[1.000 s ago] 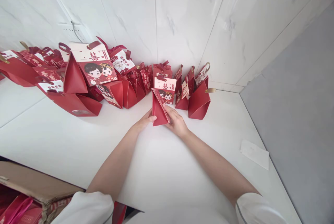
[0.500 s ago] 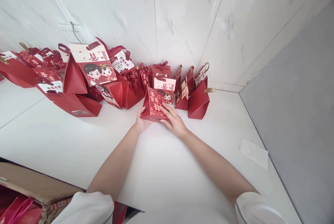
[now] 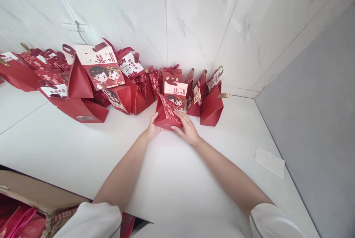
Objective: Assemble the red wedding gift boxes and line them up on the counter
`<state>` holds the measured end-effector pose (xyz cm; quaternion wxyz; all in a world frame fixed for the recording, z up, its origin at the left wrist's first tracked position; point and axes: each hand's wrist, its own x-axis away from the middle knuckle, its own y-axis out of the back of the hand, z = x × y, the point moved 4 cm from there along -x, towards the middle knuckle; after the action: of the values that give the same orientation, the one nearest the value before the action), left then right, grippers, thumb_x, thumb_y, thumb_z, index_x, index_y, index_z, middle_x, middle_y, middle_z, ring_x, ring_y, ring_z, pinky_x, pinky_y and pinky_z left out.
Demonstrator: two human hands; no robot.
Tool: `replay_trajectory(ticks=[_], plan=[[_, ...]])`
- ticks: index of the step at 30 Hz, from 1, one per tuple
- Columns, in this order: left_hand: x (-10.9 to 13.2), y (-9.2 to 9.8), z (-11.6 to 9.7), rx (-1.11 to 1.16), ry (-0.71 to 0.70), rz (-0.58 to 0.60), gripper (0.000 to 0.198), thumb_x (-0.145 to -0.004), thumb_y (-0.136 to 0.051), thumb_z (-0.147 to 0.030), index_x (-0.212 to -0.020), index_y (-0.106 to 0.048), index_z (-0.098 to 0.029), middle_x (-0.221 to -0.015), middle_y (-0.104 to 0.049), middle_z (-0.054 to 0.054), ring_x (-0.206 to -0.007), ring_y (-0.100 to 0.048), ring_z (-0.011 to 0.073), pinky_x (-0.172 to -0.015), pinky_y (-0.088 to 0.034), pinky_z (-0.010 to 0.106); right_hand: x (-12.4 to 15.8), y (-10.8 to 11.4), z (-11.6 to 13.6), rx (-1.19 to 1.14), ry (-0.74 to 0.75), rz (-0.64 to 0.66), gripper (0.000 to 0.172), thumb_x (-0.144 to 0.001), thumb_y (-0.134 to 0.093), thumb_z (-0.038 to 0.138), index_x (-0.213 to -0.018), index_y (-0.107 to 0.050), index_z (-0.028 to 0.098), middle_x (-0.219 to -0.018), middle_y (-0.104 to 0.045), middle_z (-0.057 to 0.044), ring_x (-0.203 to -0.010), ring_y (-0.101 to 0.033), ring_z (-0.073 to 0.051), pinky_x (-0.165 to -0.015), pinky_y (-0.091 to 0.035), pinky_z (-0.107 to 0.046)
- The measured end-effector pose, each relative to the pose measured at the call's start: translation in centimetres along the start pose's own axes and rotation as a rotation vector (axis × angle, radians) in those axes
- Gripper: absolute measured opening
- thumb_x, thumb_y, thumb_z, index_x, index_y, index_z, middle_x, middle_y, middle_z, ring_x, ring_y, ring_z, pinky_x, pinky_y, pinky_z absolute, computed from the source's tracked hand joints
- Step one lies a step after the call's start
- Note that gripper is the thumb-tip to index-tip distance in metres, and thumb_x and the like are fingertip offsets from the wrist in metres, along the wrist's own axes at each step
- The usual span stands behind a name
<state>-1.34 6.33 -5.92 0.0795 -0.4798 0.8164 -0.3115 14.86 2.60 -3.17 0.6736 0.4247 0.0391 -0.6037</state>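
Gently does it: light, even pressure from 2 sides should spare the carton [image 3: 167, 117] a crease. I grip it, tilted, just in front of the pale-topped box [image 3: 175, 90], left hand [image 3: 152, 128] curled at its left, right hand [image 3: 189, 128] clasping the other side.

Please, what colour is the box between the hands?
The box is red with pale lettering; head view shows it.
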Motion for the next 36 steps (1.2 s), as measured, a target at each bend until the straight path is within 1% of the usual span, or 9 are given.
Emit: replay_trajectory(ticks=[3,6,10,13,15,18,21,26,36], plan=[[0.3,0.2,-0.2,-0.033,-0.003,-0.011,0.062,-0.079,-0.045,-0.059,-0.118,-0.061,-0.013,-0.115,-0.067,0.014,-0.117,-0.056,0.0352,-0.097,-0.043,0.05,0.0,0.3,0.0,-0.042,0.01,0.009,0.061,-0.088,-0.055,0.048,-0.142,-0.036,0.027,-0.147,-0.04,-0.007,-0.136,-0.036,-0.026,-0.113,-0.03,-0.048],[0.5,0.8,-0.5,-0.098,-0.068,-0.081,0.051,-0.07,-0.058,-0.038,-0.113,-0.064,-0.012,-0.108,-0.07,0.013,-0.11,-0.06,0.0356,-0.096,-0.044,0.05,0.0,0.7,-0.1,-0.122,0.019,0.008,0.062,-0.09,-0.047,0.056,-0.143,-0.036,0.026,-0.151,-0.035,-0.007,-0.138,-0.032,-0.027,-0.114,-0.027,-0.049],[0.0,1.6,-0.7,-0.147,-0.161,-0.166,0.041,-0.058,-0.061,-0.016,-0.098,-0.069,-0.014,-0.091,-0.073,0.007,-0.091,-0.066,0.0292,-0.087,-0.048,0.042,0.2,0.8,-1.1,-0.222,-0.097,-0.079,0.065,-0.093,-0.042,0.053,-0.148,-0.023,0.024,-0.156,-0.024,-0.008,-0.142,-0.027,-0.024,-0.115,-0.025,-0.046],[-0.8,2.2,-0.8,-0.177,-0.249,-0.244,0.036,-0.057,-0.063,-0.01,-0.093,-0.07,-0.015,-0.09,-0.073,0.004,-0.088,-0.066,0.0244,-0.084,-0.048,0.035,0.4,0.3,-2.0,-0.298,-0.219,-0.116,0.079,-0.089,-0.052,0.05,-0.15,-0.01,0.022,-0.151,-0.034,-0.011,-0.135,-0.039,-0.023,-0.112,-0.034,-0.042],[-1.1,2.5,-1.0,-0.179,-0.307,-0.296,0.041,-0.058,-0.065,-0.009,-0.097,-0.069,-0.017,-0.098,-0.072,0.003,-0.094,-0.064,0.0231,-0.087,-0.047,0.033,0.4,0.0,-2.5,-0.35,-0.266,-0.115,0.078,-0.088,-0.055,0.048,-0.149,-0.015,0.021,-0.143,-0.045,-0.012,-0.128,-0.048,-0.023,-0.107,-0.04,-0.041],[-0.9,2.7,-1.7,-0.12,-0.347,-0.328,0.043,-0.067,-0.063,-0.021,-0.109,-0.065,-0.022,-0.111,-0.069,0.003,-0.102,-0.062,0.0227,-0.089,-0.047,0.034,0.3,-0.4,-3.0,-0.386,-0.321,-0.105,0.061,-0.087,-0.056,0.048,-0.138,-0.036,0.021,-0.13,-0.057,-0.009,-0.118,-0.057,-0.023,-0.102,-0.045,-0.041],[-0.1,2.2,-2.6,0.099,-0.333,-0.242,0.045,-0.078,-0.054,-0.044,-0.117,-0.061,-0.022,-0.121,-0.064,0.005,-0.109,-0.06,0.0224,-0.091,-0.047,0.035,0.2,-0.5,-3.4,-0.355,-0.382,-0.091,0.052,-0.085,-0.059,0.048,-0.128,-0.048,0.022,-0.122,-0.063,-0.008,-0.111,-0.06,-0.023,-0.099,-0.046,-0.042],[1.2,1.2,-3.7,0.26,-0.356,-0.159,0.063,-0.082,-0.043,-0.064,-0.126,-0.055,-0.021,-0.129,-0.06,0.008,-0.117,-0.056,0.0223,-0.093,-0.047,0.036,0.2,-0.6,-3.1,-0.321,-0.402,-0.028,0.059,-0.08,-0.065,0.047,-0.13,-0.046,0.023,-0.123,-0.063,-0.007,-0.109,-0.062,-0.024,-0.097,-0.048,-0.042],[1.0,1.3,-3.5,0.19,-0.382,-0.164,0.073,-0.082,-0.033,-0.073,-0.128,-0.055,-0.021,-0.129,-0.059,0.008,-0.117,-0.056,0.0244,-0.095,-0.046,0.038,0.1,-0.4,-2.7,-0.311,-0.405,0.002,0.058,-0.079,-0.066,0.047,-0.129,-0.047,0.024,-0.123,-0.063,-0.006,-0.111,-0.061,-0.025,-0.096,-0.048,-0.041]])
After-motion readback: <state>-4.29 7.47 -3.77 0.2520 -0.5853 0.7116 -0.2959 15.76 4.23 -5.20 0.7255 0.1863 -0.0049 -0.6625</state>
